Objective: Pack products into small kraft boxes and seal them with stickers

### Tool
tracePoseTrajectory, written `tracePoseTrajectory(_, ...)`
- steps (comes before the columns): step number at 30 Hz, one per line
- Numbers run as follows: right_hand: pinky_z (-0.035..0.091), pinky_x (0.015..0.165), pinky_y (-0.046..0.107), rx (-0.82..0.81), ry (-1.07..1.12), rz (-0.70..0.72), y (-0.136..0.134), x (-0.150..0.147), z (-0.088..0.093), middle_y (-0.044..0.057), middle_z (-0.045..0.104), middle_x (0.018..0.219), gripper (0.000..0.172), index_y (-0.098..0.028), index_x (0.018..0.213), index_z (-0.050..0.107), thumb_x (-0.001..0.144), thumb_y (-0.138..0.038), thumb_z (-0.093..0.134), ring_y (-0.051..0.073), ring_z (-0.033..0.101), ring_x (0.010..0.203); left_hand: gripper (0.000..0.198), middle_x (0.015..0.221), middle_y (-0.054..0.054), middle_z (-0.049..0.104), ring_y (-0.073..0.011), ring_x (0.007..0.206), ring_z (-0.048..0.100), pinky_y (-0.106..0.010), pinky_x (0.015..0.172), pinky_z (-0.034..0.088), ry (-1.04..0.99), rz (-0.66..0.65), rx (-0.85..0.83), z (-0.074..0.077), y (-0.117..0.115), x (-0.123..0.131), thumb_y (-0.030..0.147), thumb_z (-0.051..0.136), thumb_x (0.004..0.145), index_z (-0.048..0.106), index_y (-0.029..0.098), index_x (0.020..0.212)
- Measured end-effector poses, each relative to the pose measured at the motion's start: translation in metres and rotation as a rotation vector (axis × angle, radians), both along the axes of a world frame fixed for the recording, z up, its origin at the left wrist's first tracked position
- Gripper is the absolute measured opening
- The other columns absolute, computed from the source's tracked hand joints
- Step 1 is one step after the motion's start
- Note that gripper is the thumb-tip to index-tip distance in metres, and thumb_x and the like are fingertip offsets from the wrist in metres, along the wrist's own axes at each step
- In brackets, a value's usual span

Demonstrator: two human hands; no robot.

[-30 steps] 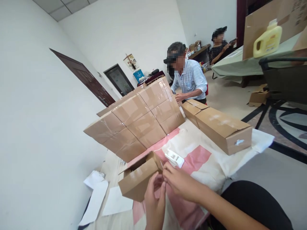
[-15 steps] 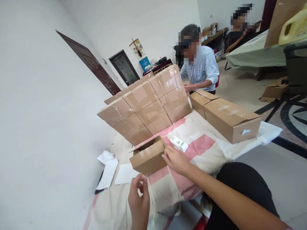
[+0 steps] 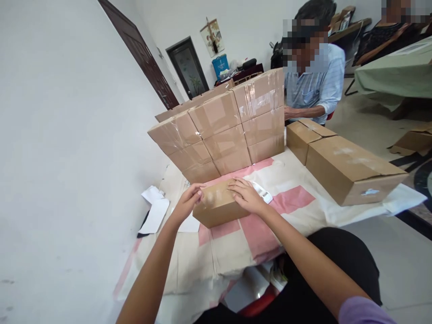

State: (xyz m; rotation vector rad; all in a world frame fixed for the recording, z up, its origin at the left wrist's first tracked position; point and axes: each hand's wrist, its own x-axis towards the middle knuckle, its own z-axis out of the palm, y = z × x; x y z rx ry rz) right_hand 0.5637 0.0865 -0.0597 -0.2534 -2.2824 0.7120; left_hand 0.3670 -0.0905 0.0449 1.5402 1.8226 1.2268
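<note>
A small cardboard box (image 3: 221, 215) lies in front of me on the cloth-covered table, its top flaps down with glossy tape marks. My left hand (image 3: 189, 201) touches the box's upper left end, fingers stretched over the edge and thumb apart. My right hand (image 3: 245, 195) lies on the right part of the top, its fingers spread flat. Just beyond my right hand sits a white handheld device (image 3: 263, 193), partly hidden by it. White paper sheets (image 3: 155, 215) lie to the left of the box.
Behind the small box stands a wall of stacked, taped cartons (image 3: 222, 130). Long cardboard boxes (image 3: 351, 164) lie along the table's right side. A co-worker (image 3: 312, 90) sits behind the stack. The white wall (image 3: 67, 157) borders the table on the left.
The small box's raised back flap is now down. My left hand has moved up from the front onto the box's left end, and my right hand from its right end onto the top.
</note>
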Motion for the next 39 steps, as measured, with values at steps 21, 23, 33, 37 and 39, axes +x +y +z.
tracePoseTrajectory(21, 0.036, 0.120, 0.059, -0.036, 0.081, 0.035, 0.006, -0.005, -0.020, 0.008, 0.061, 0.144, 0.038, -0.021, 0.132, 0.066, 0.099, -0.025, 0.047, 0.031, 0.037, 0.149, 0.040, 0.097, -0.002, 0.066, -0.0235, 0.103, 0.055, -0.047, 0.109, 0.031, 0.435, -0.167, -0.184, -0.038, 0.066, -0.026, 0.039, 0.051, 0.096, 0.059, 0.028, 0.134)
tracePoseTrajectory(23, 0.036, 0.121, 0.058, -0.033, 0.093, 0.033, 0.005, -0.005, -0.020, 0.008, 0.061, 0.144, 0.038, -0.020, 0.131, 0.066, 0.099, -0.025, 0.046, 0.031, 0.038, 0.149, 0.045, 0.113, -0.005, 0.067, -0.0271, 0.118, 0.050, -0.052, 0.115, 0.022, 0.525, -0.120, -0.184, -0.040, 0.063, -0.022, 0.041, 0.053, 0.095, 0.055, 0.030, 0.139)
tracePoseTrajectory(33, 0.034, 0.121, 0.056, -0.093, 0.094, 0.020, 0.017, 0.008, -0.019, 0.008, 0.059, 0.147, 0.039, -0.024, 0.133, 0.063, 0.103, -0.033, 0.040, 0.028, 0.043, 0.145, 0.057, 0.156, -0.002, 0.052, -0.0307, 0.143, 0.043, -0.051, 0.120, 0.024, 0.623, -0.086, -0.334, -0.037, 0.059, -0.016, 0.057, 0.047, 0.097, 0.045, 0.034, 0.150)
tracePoseTrajectory(37, 0.042, 0.113, 0.052, -0.193, 0.069, -0.297, 0.042, 0.030, -0.029, 0.015, 0.065, 0.130, 0.039, -0.019, 0.123, 0.066, 0.098, -0.039, 0.044, 0.030, 0.057, 0.126, 0.068, 0.160, -0.003, 0.047, -0.0338, 0.146, 0.039, -0.050, 0.122, 0.025, 0.610, -0.082, -0.349, -0.035, 0.055, -0.018, 0.061, 0.056, 0.091, 0.046, 0.031, 0.151)
tracePoseTrajectory(39, 0.046, 0.107, 0.052, -0.225, 0.008, -0.354, 0.048, 0.040, -0.033, 0.016, 0.068, 0.122, 0.040, -0.017, 0.118, 0.067, 0.096, -0.043, 0.047, 0.031, 0.061, 0.118, 0.061, 0.160, -0.003, 0.047, -0.0315, 0.147, 0.040, -0.051, 0.123, 0.025, 0.605, -0.060, -0.332, -0.037, 0.055, -0.017, 0.057, 0.047, 0.096, 0.046, 0.030, 0.151)
